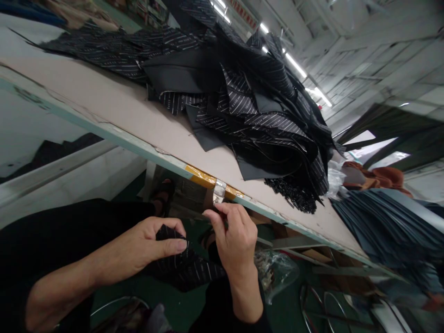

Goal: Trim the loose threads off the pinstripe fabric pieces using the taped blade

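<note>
My left hand (157,243) pinches a piece of dark striped fabric (196,273), which hangs below the hand. To its right, my right hand (234,229) has thumb and forefinger close together at a small silvery metal piece (219,191) on the table edge, beside yellow tape (199,176). What lies between those fingertips is too small to make out. A large heap of black fabric pieces with white stripes (243,101) lies on the table (166,136) beyond both hands.
Small black pieces (294,194) lie by the heap. Dark blue-grey folded fabric (388,222) is stacked at the right, near brown fabric (385,178). A clear plastic bag (279,273) and metal hoops (324,303) are below the table.
</note>
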